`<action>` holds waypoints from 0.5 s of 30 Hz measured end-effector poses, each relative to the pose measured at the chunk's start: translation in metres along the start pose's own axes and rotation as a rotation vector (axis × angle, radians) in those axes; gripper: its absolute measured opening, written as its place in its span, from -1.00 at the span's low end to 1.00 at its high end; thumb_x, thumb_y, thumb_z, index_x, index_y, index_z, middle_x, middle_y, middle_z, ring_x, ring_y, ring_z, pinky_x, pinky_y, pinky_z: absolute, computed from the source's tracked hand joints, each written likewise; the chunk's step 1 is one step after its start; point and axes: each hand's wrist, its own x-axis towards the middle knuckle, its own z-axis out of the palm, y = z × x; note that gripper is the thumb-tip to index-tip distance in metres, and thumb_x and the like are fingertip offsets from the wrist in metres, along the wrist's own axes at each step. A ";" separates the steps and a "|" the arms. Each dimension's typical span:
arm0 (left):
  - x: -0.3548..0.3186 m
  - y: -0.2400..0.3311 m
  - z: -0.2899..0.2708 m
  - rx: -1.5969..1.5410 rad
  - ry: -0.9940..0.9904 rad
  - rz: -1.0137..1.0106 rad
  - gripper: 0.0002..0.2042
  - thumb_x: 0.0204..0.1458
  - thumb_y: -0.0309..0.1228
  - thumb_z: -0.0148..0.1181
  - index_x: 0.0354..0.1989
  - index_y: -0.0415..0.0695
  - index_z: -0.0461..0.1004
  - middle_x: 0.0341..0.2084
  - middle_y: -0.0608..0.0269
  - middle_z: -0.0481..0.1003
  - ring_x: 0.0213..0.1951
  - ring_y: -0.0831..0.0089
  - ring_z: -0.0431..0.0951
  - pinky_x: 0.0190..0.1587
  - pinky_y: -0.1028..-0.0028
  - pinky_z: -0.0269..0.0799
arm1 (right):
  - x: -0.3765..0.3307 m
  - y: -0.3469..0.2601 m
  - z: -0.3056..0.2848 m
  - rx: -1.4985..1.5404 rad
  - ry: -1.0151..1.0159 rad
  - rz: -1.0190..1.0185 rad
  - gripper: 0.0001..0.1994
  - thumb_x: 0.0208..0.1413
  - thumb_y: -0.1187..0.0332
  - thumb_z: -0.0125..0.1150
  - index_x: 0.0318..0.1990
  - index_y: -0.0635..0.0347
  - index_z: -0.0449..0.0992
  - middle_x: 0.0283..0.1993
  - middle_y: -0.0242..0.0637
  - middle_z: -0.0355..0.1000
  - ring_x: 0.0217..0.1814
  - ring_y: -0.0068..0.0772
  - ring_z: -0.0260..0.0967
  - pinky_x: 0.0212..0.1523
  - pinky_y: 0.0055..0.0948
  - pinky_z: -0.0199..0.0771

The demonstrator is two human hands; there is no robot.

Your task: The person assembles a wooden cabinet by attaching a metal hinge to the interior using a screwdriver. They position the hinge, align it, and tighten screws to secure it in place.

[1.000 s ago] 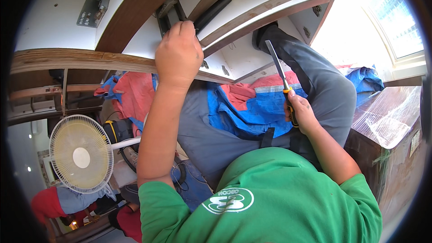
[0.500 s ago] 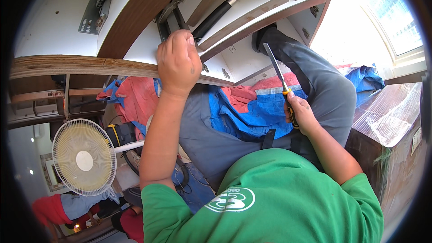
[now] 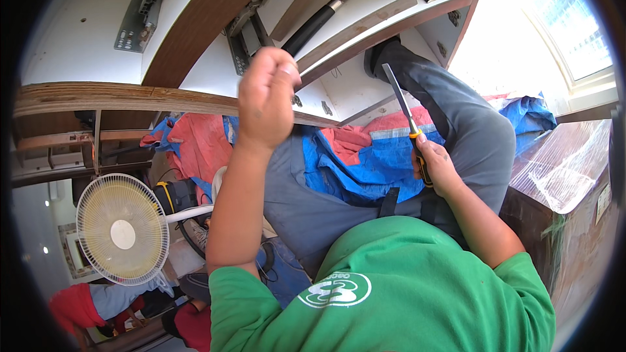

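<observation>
My right hand point(image 3: 438, 164) is wrapped round the yellow and black handle of a chisel point(image 3: 400, 96). Its flat metal blade points up and away, over my bent knee. My left hand point(image 3: 266, 99) is raised in front of the cabinet edge, fingers curled in and slightly blurred. What it holds, if anything, is hidden. Just beyond it, metal hardware point(image 3: 242, 42) sits inside the white cabinet point(image 3: 195, 68). A long tool with a black grip point(image 3: 312, 30) lies in there beside wooden strips point(image 3: 358, 31).
A metal drawer runner point(image 3: 139, 19) is at the upper left. Red and blue sheeting point(image 3: 365, 166) lies beneath my legs. On the left stands a white fan point(image 3: 122, 229), with another person point(image 3: 98, 303) beyond it. A plastic-wrapped brown cabinet point(image 3: 554, 176) stands at the right.
My left hand has drawn back slightly from the metal hardware, moving a little to the right and toward me. My right hand and the chisel have hardly moved.
</observation>
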 end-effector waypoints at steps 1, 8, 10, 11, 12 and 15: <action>-0.005 0.001 -0.001 0.080 -0.071 0.013 -0.84 0.28 -0.42 0.04 -0.33 -0.21 0.45 -0.50 0.12 0.50 -0.50 0.24 0.44 -0.35 0.33 0.40 | 0.000 0.000 0.000 -0.003 -0.001 -0.003 -0.42 0.35 -0.24 -0.05 -0.46 0.11 0.43 -0.59 -0.35 0.33 -0.61 -0.49 0.30 -0.57 -0.50 0.23; -0.034 -0.002 0.008 0.312 -0.268 -0.005 -0.85 0.27 -0.40 0.10 -0.31 -0.19 0.48 -0.36 0.07 0.55 -0.27 0.11 0.58 -0.18 0.27 0.49 | -0.001 0.000 0.000 -0.029 0.014 -0.015 -0.43 0.36 -0.19 -0.05 -0.46 0.13 0.44 -0.60 -0.34 0.34 -0.61 -0.49 0.30 -0.56 -0.50 0.23; -0.028 0.002 0.006 -0.064 -0.122 -0.042 -0.86 0.29 -0.39 0.11 -0.16 -0.21 0.46 -0.19 0.08 0.57 -0.20 0.21 0.58 -0.07 0.31 0.50 | 0.000 0.001 0.001 -0.019 0.010 -0.028 -0.43 0.37 -0.19 -0.05 -0.46 0.14 0.44 -0.60 -0.34 0.34 -0.61 -0.49 0.30 -0.55 -0.50 0.26; -0.023 0.005 0.004 -0.243 -0.066 -0.101 -0.84 0.30 -0.38 0.11 -0.09 -0.21 0.46 -0.10 0.08 0.58 -0.16 0.26 0.59 -0.02 0.34 0.50 | 0.000 0.002 0.001 -0.032 0.035 -0.019 -0.43 0.37 -0.19 -0.05 -0.46 0.14 0.45 -0.60 -0.35 0.34 -0.61 -0.49 0.30 -0.55 -0.50 0.27; -0.018 0.010 0.001 -0.441 0.033 -0.108 -0.81 0.31 -0.36 0.09 -0.03 -0.20 0.43 -0.01 0.06 0.55 -0.07 0.24 0.58 0.06 0.29 0.50 | 0.001 0.003 0.001 -0.013 0.033 -0.022 -0.43 0.37 -0.19 -0.06 -0.46 0.14 0.44 -0.60 -0.36 0.34 -0.61 -0.49 0.30 -0.53 -0.50 0.32; -0.001 0.025 -0.005 -0.872 0.276 -0.089 -0.77 0.35 -0.29 0.04 0.03 -0.17 0.41 0.09 0.01 0.52 0.05 0.20 0.57 0.12 0.21 0.51 | 0.002 0.005 0.000 -0.029 -0.006 -0.033 -0.40 0.36 -0.25 -0.09 -0.43 0.14 0.42 -0.55 -0.34 0.35 -0.59 -0.46 0.34 -0.53 -0.46 0.33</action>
